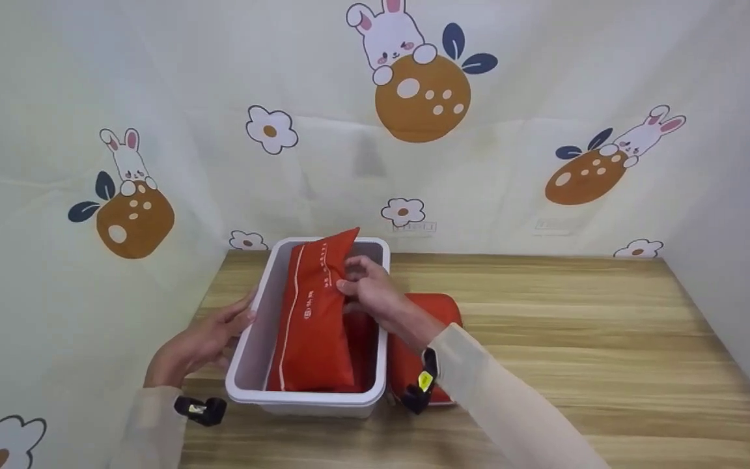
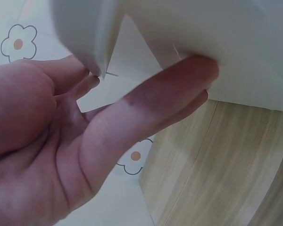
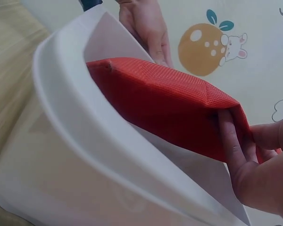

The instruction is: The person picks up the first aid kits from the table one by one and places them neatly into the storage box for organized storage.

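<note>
A red fabric pouch (image 1: pixel 313 312) with a white line along one side and white print leans inside a white plastic bin (image 1: pixel 238 384). Its far corner sticks up above the rim. My right hand (image 1: pixel 372 290) pinches the pouch's right edge, thumb on the printed face and fingers behind, as the right wrist view shows the pouch (image 3: pixel 160 94) too. On the bin's left side, my left hand (image 1: pixel 209 335) touches the rim and outer wall; its fingers (image 2: pixel 151 103) look mostly straight in the left wrist view. More red shows beneath the pouch, partly hidden.
A red case (image 1: pixel 407 365) with rounded corners lies on the wood-grain table (image 1: pixel 564 326) against the bin's right side, partly under my right forearm. Pale cloth walls (image 1: pixel 512 163) printed with rabbits and flowers enclose the table at the back and sides.
</note>
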The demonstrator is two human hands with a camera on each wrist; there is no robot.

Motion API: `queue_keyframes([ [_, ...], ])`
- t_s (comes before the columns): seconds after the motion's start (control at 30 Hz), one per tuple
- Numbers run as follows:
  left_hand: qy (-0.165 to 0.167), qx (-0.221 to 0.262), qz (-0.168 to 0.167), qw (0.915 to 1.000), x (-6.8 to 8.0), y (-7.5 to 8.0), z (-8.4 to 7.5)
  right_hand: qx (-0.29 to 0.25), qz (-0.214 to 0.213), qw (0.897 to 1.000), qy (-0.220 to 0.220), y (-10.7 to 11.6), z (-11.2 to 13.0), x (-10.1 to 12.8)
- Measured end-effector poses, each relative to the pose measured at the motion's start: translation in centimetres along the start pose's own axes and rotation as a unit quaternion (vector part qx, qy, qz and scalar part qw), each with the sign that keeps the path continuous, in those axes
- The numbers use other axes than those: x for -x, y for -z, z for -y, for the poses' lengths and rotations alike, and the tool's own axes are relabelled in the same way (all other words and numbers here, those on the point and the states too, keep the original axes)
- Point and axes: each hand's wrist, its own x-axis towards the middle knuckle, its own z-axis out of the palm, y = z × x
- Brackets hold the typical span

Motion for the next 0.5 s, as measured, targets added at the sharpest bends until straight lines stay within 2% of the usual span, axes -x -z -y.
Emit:
queue_keyframes([
  [0.23, 0.001, 0.012, 0.001, 0.9999, 0.0, 0.1, -0.1, 0.036, 0.005, 0.999, -0.005, -1.0, -0.2, -0.4],
  [0.5, 0.002, 0.019, 0.006, 0.9998, -0.1, 0.0, 0.1, 0.109, -0.014, 0.993, -0.038, -2.6, -0.2, -1.2],
])
